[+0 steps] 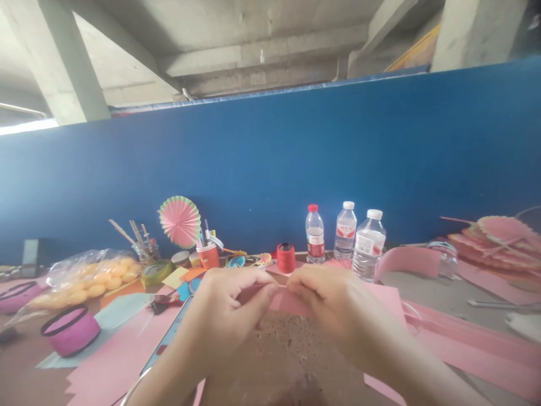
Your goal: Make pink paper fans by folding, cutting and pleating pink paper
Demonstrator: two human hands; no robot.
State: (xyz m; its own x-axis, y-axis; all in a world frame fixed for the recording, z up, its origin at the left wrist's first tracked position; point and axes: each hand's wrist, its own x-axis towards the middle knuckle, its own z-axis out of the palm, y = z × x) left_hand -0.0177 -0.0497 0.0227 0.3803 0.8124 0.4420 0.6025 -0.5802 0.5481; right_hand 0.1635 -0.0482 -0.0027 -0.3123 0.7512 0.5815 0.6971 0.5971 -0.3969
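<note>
My left hand [240, 299] and my right hand [325, 293] meet over the middle of the table, fingertips close together. Both pinch the upper edge of a pink sheet of paper [291, 304], which hangs below the fingers. Part of the sheet is hidden behind the hands. Just beyond them stands a spool of red thread [286, 258]. More pink paper [389, 299] lies under and beside my right forearm.
Water bottles [315, 237] stand along the blue partition [262, 152]. At left are a bag of yellow balls [97, 276], a purple band [71, 332], pink sheets [114, 355] and a phone [167, 335]. A paper fan [180, 221] rises from an orange cup [208, 256]. Pink fans [502, 237] are piled right.
</note>
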